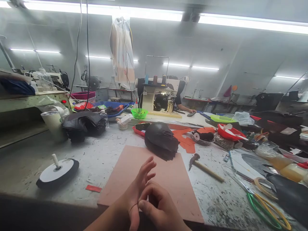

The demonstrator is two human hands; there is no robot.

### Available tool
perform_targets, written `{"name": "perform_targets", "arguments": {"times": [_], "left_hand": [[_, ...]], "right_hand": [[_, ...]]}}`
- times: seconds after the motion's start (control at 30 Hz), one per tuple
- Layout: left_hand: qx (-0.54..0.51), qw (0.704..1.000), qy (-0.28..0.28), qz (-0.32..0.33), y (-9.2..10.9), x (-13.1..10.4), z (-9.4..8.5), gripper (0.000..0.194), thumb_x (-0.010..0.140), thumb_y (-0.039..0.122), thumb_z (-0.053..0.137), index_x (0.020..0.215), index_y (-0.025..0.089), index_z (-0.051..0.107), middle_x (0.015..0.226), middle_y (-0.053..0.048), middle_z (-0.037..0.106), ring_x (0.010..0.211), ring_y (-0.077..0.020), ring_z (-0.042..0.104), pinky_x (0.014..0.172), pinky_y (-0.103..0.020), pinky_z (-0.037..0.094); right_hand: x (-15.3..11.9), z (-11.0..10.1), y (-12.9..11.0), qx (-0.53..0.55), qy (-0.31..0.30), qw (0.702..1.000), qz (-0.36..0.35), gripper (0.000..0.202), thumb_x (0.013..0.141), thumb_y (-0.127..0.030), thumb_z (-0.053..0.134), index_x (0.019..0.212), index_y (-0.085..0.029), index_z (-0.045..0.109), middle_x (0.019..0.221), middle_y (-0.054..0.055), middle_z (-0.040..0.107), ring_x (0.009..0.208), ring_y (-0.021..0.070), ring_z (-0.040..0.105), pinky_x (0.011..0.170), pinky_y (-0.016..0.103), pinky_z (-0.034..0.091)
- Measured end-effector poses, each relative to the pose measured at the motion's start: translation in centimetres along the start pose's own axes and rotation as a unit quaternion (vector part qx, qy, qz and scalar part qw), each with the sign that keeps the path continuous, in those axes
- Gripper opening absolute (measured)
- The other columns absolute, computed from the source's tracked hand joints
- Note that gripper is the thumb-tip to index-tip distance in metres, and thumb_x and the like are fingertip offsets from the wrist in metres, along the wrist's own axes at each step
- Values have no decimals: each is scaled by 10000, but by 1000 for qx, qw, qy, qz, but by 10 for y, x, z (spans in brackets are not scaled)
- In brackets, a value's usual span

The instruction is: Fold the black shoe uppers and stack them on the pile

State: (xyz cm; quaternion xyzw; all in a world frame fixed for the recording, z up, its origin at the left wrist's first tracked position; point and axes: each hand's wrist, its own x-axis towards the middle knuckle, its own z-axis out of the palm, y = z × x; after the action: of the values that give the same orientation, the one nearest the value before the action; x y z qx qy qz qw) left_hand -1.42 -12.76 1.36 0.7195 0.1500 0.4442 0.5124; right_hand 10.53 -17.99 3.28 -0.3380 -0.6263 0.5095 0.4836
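My left hand (pixel 137 186) is held over the front of a pinkish board (pixel 178 189), its fingers spread and raised. A thin dark band or thread crosses the base of its thumb. Beside it my right hand (pixel 157 205) is closed in a pinch against that thumb's base; what it grips is too small to make out. A stack of black pieces (pixel 160 139) lies at the board's back edge. To the right of the board rests a hammer (pixel 208 170) with a wooden handle.
A white reel (pixel 56 170) stands on the left, near a red strip (pixel 93 188). Scissors (pixel 267 208) and a tape roll (pixel 266 187) lie at the right. Behind are a green basket (pixel 139 113), a sewing machine (pixel 158 96) and another person's hand (pixel 192 111).
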Motion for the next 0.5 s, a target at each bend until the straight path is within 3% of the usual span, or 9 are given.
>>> {"name": "perform_targets", "arguments": {"times": [0.17, 0.37, 0.43, 0.5], "left_hand": [[54, 998, 23, -5, 12, -2, -1, 1048, 474, 846, 386, 1317, 236, 259, 1451, -126, 31, 1307, -344, 121, 1009, -472, 224], [144, 989, 13, 20, 11, -11, -8, 1149, 407, 847, 424, 1349, 227, 202, 1454, -135, 23, 1310, -375, 53, 1024, -494, 182], [176, 984, 23, -22, 10, -15, -14, 1214, 333, 831, 504, 1346, 228, 216, 1458, -126, 32, 1303, -389, 71, 1029, -488, 189], [208, 968, 63, -128, 13, -13, -16, 1145, 343, 795, 568, 1308, 238, 305, 1458, -102, 81, 1293, -392, 119, 1024, -462, 231]], "right_hand": [[0, 5, -5, -20, 30, 999, 16, 97, 617, -226, 548, 621, -187, 460, 541, -55, 376, 477, 87, 290, 461, 215, 249], [-3, 1, 0, -99, 25, 991, -88, 71, 686, -169, 560, 664, -196, 622, 657, -4, 493, 551, 101, 427, 530, 220, 360], [-1, 1, 6, -122, 19, 987, -102, 108, 720, -184, 556, 729, -211, 660, 692, 12, 515, 571, 109, 479, 548, 222, 401], [0, 3, 9, -158, 34, 979, -128, 127, 747, -210, 553, 756, -223, 679, 702, 27, 540, 580, 117, 522, 549, 220, 427]]}}
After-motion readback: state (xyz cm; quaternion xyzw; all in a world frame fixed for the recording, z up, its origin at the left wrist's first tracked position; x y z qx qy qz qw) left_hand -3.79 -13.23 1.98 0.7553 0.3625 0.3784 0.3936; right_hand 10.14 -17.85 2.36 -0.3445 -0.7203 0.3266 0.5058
